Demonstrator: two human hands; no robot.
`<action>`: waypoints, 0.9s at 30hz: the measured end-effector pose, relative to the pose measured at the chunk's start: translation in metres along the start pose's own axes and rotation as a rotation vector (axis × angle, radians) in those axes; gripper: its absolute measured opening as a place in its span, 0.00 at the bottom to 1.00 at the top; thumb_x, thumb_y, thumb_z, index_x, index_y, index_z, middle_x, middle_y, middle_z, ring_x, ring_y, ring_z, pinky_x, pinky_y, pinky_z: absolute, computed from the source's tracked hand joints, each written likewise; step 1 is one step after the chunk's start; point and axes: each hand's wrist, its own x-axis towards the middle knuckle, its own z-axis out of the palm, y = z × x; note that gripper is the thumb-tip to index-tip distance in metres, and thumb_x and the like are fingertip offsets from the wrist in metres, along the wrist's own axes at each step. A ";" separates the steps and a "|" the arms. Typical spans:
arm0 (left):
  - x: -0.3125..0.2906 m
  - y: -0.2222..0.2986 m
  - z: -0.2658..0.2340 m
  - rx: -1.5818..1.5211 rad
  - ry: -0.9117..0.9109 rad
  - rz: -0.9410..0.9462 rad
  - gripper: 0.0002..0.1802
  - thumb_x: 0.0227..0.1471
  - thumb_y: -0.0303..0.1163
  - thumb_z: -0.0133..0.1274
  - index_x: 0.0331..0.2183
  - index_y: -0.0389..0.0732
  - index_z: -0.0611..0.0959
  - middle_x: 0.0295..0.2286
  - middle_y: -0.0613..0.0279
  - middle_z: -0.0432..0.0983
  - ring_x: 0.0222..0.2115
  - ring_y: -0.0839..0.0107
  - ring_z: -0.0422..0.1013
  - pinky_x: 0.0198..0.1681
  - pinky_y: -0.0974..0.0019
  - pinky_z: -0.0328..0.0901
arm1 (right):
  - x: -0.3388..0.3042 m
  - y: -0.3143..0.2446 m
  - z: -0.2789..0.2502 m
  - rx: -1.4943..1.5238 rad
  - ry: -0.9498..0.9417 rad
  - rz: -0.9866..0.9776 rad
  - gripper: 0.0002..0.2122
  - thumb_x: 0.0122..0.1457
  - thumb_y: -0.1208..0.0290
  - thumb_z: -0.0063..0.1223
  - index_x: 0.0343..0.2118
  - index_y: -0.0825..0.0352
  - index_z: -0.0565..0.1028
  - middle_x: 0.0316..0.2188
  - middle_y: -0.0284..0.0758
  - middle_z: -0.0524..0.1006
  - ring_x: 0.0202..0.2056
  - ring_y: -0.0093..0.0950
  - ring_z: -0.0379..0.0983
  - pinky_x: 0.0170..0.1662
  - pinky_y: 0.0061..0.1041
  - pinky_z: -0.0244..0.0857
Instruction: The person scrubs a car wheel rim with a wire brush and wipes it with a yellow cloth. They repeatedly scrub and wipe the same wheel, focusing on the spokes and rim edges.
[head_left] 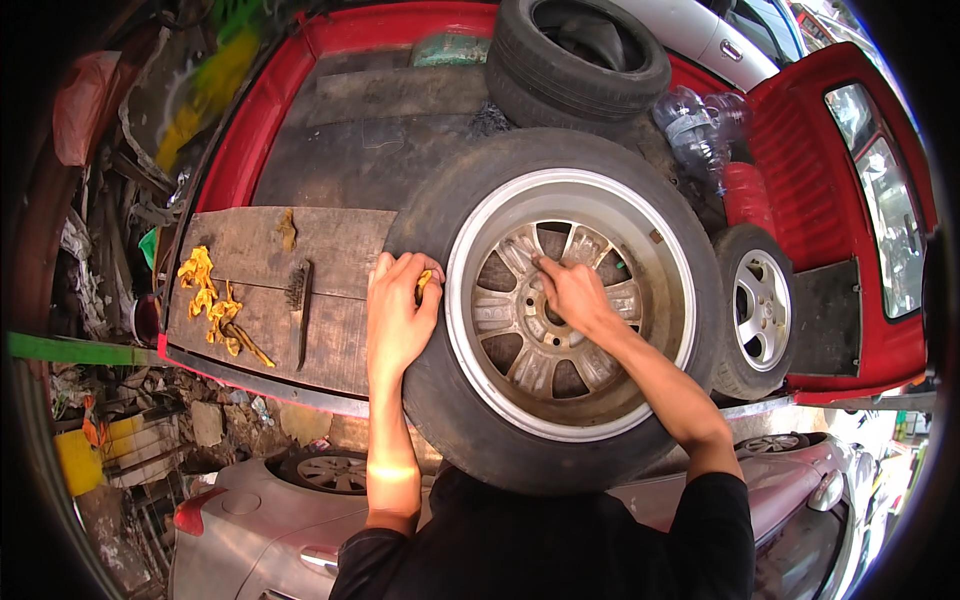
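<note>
A large wheel (573,420), a black tyre on a silver spoked rim, lies flat in front of me. My left hand (400,315) rests against the tyre's left side, fingers curled around a small yellow scrap (424,284) that shows only in part. Inside the rim, my right hand (575,295) touches a spoke beside the hub (545,318). Its fingers are bent in; whatever they may hold is hidden. Left of the wheel, a dark-handled wire brush (301,310) and crumpled yellow cloth pieces (213,300) lie on a wooden board (345,250).
The wheel lies in a red pickup bed (235,175). Behind it are a loose tyre (575,85) and clear plastic bottles (695,135); a smaller wheel (757,310) leans at right. A silver car (255,530) stands close below the bed, and scrap (210,425) piles up at left.
</note>
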 end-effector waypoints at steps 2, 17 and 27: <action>-0.001 0.001 0.000 0.007 0.002 0.006 0.02 0.50 0.24 0.52 0.29 0.38 0.79 0.29 0.58 0.75 0.35 0.55 0.66 0.44 0.55 0.60 | 0.000 0.000 0.000 -0.075 0.122 0.071 0.16 0.62 0.74 0.52 0.53 0.69 0.76 0.31 0.57 0.79 0.28 0.53 0.80 0.37 0.48 0.77; -0.001 0.002 -0.001 -0.001 -0.004 0.005 0.02 0.52 0.24 0.52 0.30 0.37 0.79 0.29 0.57 0.75 0.34 0.56 0.65 0.45 0.57 0.60 | -0.004 -0.002 0.015 0.089 0.067 0.021 0.12 0.63 0.72 0.53 0.49 0.67 0.76 0.26 0.58 0.78 0.27 0.56 0.78 0.33 0.51 0.75; -0.001 0.000 -0.002 -0.018 -0.007 0.017 0.02 0.53 0.24 0.52 0.29 0.36 0.79 0.29 0.57 0.75 0.33 0.56 0.64 0.44 0.58 0.60 | -0.003 -0.004 0.012 0.105 0.068 0.095 0.11 0.62 0.75 0.53 0.46 0.71 0.76 0.19 0.54 0.77 0.24 0.53 0.79 0.31 0.46 0.76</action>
